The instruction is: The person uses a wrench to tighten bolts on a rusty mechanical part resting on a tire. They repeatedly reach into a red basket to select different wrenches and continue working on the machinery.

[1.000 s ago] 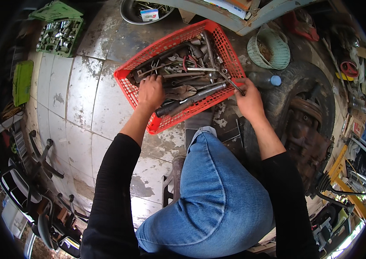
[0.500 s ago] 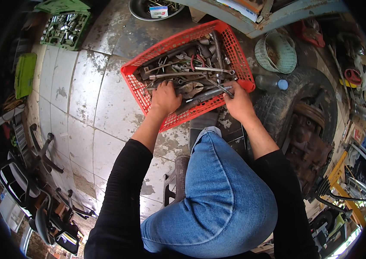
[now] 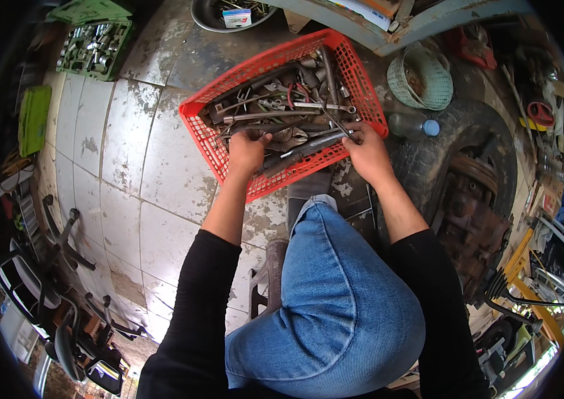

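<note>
A red plastic basket [image 3: 195, 108] full of metal hand tools sits on the floor in front of me. My left hand [image 3: 246, 154] reaches into its near left part, fingers curled down among the tools and thumb out to the side; what it grips is hidden. Right beside that thumb lie dark pliers [image 3: 290, 136]. Over the basket's right side, my right hand [image 3: 368, 156] pinches the near end of a slim metal wrench [image 3: 337, 122], which slants away to the upper left. Below it, a thick dark bar [image 3: 302, 150] lies along the near side.
Right of the basket are a clear bottle [image 3: 405, 124] with a blue cap, a pale green plastic basket [image 3: 395, 83] and a large tyre [image 3: 418, 156]. A green socket case [image 3: 120, 53] lies open at far left, a metal basin [image 3: 205, 23] at the back.
My left hand has drawn slightly left and nearer, its thumb now apart from the fingers. My right hand still holds the wrench, whose tilt has changed a little.
</note>
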The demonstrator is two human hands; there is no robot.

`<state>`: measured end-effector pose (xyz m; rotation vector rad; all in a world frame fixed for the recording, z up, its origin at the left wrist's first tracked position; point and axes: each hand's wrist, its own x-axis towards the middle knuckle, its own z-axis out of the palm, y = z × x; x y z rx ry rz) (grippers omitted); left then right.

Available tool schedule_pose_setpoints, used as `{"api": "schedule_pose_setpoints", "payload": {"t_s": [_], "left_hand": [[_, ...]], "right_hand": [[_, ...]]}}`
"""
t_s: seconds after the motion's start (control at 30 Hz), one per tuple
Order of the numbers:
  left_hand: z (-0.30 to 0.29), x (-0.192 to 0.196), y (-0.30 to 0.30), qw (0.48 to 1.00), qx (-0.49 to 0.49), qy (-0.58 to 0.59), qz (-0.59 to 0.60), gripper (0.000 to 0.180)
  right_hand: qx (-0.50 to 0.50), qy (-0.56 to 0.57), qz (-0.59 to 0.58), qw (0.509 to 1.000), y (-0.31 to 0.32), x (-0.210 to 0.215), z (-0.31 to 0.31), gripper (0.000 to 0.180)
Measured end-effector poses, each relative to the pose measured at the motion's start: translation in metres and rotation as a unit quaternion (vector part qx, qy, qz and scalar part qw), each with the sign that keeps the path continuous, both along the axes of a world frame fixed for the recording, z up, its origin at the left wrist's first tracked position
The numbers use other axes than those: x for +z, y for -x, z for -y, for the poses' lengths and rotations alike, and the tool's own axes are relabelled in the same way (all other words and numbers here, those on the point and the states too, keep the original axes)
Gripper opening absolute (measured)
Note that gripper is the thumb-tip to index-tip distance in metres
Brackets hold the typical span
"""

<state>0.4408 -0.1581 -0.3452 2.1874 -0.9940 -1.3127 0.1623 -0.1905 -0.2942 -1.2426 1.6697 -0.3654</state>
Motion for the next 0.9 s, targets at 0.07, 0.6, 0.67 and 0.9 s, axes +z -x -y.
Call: {"api": "schedule_pose_setpoints", "payload": {"t_s": [0.07, 0.6, 0.67, 0.9], "left_hand": [[-0.012, 0.005, -0.016, 0.993, 0.082, -0.045, -0.077, 0.025], [-0.026, 0.073, -0.025, 0.891, 0.132, -0.015, -0.435, 0.013], [-0.021, 0.083, -0.018, 0.904, 0.069, -0.021, -0.421, 0.013], [0.012, 0.16, 0.062, 0.854, -0.059, 0.022, -0.517, 0.03]], "right_hand": [[0.0, -0.011, -0.008, 1.0, -0.003, 0.003, 0.001, 0.032], [0.079, 0.154, -0.116, 0.978, -0.043, 0.05, -0.003, 0.077], [0.164, 0.268, -0.188, 0.931, -0.03, 0.079, -0.008, 0.079], [0.148, 0.231, -0.084, 0.958, 0.036, 0.131, -0.056, 0.026]]}}
